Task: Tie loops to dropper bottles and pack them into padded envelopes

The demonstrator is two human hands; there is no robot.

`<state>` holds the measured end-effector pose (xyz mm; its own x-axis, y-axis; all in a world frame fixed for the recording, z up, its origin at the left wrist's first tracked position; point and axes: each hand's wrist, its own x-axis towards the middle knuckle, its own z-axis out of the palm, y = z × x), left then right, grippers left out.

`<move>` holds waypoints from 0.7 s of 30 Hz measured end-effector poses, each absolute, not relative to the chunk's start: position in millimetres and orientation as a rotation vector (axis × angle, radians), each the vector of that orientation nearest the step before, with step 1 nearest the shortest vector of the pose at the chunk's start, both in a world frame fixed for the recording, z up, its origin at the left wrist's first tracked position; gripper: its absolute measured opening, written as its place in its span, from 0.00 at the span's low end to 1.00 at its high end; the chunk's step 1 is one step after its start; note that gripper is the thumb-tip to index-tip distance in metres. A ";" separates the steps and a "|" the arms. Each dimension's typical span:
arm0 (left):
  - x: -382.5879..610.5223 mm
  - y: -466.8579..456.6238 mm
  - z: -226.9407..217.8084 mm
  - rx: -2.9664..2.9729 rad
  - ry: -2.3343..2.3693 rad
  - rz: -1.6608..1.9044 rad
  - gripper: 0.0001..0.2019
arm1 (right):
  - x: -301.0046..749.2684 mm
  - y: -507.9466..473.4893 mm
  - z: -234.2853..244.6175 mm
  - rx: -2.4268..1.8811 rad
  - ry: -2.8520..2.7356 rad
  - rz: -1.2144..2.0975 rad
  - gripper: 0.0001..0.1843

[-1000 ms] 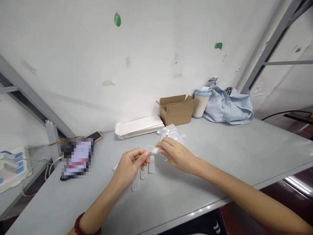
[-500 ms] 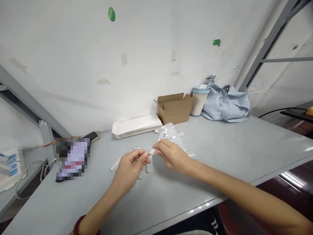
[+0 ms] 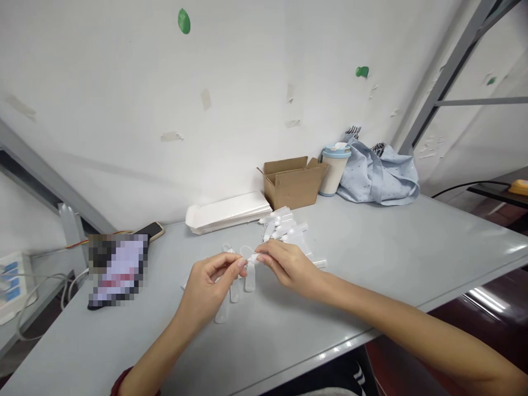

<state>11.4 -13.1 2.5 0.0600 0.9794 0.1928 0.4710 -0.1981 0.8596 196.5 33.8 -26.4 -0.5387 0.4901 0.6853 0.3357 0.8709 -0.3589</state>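
Note:
My left hand [image 3: 208,280] and my right hand [image 3: 291,265] meet fingertip to fingertip just above the table. Between them is a small white plastic tip [image 3: 252,257] with a thin white loop of cord rising from it. The right thumb and fingers pinch this tip; the left ones are closed at the loop's near end, though exactly what they grip is partly hidden. Below the fingertips a small translucent plastic tube [image 3: 249,281] points toward me. Similar translucent tubes [image 3: 221,313] lie under and beside my left hand. A pile of clear tubes with white ends [image 3: 284,223] lies behind my right hand.
A flat white stack of card or paper [image 3: 229,213] lies against the wall beside an open cardboard box [image 3: 295,187]. Right of them stand a lidded cup [image 3: 335,171] and a light blue cloth bag [image 3: 377,176]. A phone [image 3: 153,231] and a blurred-out pouch-like item [image 3: 119,272] lie at left.
Both hands stay together, with the left shifted slightly left and lower. More of the translucent tubes below the left hand shows. The view has shifted a little.

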 end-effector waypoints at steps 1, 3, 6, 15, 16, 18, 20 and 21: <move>11.3 -14.1 3.0 1.756 1.458 1.081 0.12 | 196.5 32.9 -26.4 -0.590 -2.181 0.246 0.12; 11.0 -15.0 3.5 1.776 1.452 1.072 0.12 | 196.9 32.1 -26.8 -0.583 -2.181 0.259 0.12; 11.2 -14.2 2.5 1.783 1.447 1.062 0.13 | 197.2 32.9 -28.9 -0.571 -2.188 0.245 0.13; 13.1 -13.8 -1.3 1.804 1.442 1.035 0.13 | 196.2 33.4 -32.0 -0.555 -2.188 0.209 0.13; 12.9 -13.7 -0.9 1.802 1.443 1.030 0.13 | 196.3 33.5 -31.8 -0.554 -2.189 0.210 0.13; 11.0 -12.6 0.8 1.800 1.434 1.013 0.13 | 196.3 34.4 -31.0 -0.549 -2.192 0.208 0.13; 7.4 -10.2 3.9 1.795 1.396 0.978 0.14 | 196.2 35.8 -30.0 -0.542 -2.201 0.197 0.13; 5.2 -8.6 5.7 1.793 1.368 0.950 0.14 | 196.1 36.7 -29.5 -0.534 -2.207 0.184 0.13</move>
